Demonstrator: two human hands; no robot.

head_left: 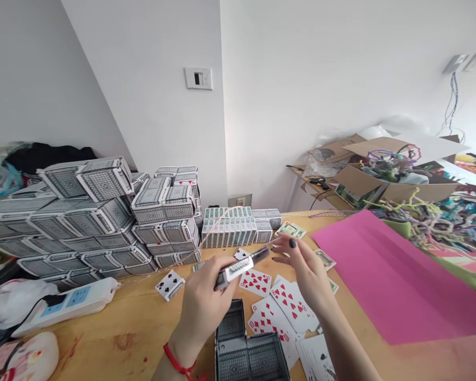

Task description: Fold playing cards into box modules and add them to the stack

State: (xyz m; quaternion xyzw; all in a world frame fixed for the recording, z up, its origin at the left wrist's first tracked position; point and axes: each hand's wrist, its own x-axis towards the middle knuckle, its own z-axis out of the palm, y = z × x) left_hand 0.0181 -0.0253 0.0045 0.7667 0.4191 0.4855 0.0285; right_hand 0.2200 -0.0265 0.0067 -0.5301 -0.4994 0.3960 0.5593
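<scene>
My left hand, a red cord at its wrist, is closed round a folded playing card with a white patterned edge and a darker end pointing right. Close to that darker end is my right hand, its fingers bent and apart; whether a fingertip touches the card I cannot tell. Below the hands sits a block built of folded cards, with a grey back pattern. Loose cards lie beside it: a nine of hearts, an eight of hearts and a ten of diamonds.
Stacked card blocks fill the left back of the table. A row of upright card boxes stands by the wall. At left lies a power strip. Pink paper and a cardboard box with craft stems are at right.
</scene>
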